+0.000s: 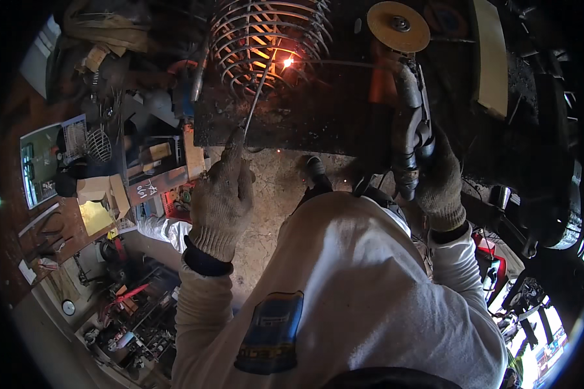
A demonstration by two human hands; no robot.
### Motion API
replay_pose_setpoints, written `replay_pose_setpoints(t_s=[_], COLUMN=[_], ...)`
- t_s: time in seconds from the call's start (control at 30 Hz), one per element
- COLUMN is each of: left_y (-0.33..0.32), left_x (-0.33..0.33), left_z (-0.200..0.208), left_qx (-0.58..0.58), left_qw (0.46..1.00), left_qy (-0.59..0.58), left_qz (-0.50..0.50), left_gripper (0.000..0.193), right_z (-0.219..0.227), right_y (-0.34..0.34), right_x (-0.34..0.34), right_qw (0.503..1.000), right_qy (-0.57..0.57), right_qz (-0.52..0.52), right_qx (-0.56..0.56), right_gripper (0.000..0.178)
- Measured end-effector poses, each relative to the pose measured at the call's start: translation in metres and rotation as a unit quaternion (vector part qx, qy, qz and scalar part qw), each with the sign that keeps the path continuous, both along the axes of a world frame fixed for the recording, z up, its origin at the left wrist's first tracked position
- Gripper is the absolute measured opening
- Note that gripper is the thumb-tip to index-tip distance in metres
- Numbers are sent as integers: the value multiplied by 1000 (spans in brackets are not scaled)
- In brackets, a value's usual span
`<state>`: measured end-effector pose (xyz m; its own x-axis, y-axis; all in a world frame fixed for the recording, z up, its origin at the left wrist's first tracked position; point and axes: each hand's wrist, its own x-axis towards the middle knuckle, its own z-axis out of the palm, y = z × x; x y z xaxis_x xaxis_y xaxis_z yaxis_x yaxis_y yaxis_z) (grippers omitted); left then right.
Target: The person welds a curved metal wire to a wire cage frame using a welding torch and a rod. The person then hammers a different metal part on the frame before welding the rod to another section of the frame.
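Note:
A round cage of curved metal wires stands on the dark metal table at the far edge of the view. Bright welding light glows at its lower right side. My left hand, in a grey knit glove, is closed on a thin metal rod, whose far end reaches the cage beside the glow. In a matching glove, my right hand grips a metal welding electrode holder. A thin electrode runs left from the holder to the bright spot. The glove hides part of the holder's handle.
An orange-tan grinding disc lies just beyond the holder, and a tan strip is at the right. Left are a cardboard box, a red crate and cluttered shelves. Dark machinery stands at right. My feet are on the concrete floor.

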<state>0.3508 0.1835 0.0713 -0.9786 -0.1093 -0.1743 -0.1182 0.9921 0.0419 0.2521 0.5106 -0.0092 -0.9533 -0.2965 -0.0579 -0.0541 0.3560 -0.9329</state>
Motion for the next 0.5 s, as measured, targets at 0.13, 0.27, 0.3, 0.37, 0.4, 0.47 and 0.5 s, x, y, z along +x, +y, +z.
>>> replay_pose_setpoints(t_s=[0.13, 0.27, 0.3, 0.37, 0.4, 0.47, 0.5], left_y=[0, -4, -4, -4, -5, -6, -2], left_x=[0, 0, 0, 0, 0, -3, -5], left_z=[-1, -4, -5, -2, -1, 3, 7], left_qx=[40, 26, 21, 48, 48, 36, 48], left_qw=[998, 999, 999, 998, 997, 993, 992], left_qy=[14, 32, 32, 46, 58, 76, 71], left_qz=[36, 13, 8, -6, -25, -81, -89], left_gripper=[55, 53, 53, 51, 49, 43, 39], right_z=[-3, -12, -10, -3, -1, -12, -14], right_y=[-5, -4, -5, -7, -6, -3, -4], right_x=[1, 2, 3, 2, 0, -2, -3], right_qw=[996, 990, 990, 994, 999, 999, 999], right_qy=[-43, -86, -86, -73, -41, -32, -27], right_qz=[-18, -30, -30, -39, -17, 4, 15], right_qx=[-73, -103, -103, -68, -30, -40, -43], right_gripper=[71, 64, 64, 58, 56, 53, 53])
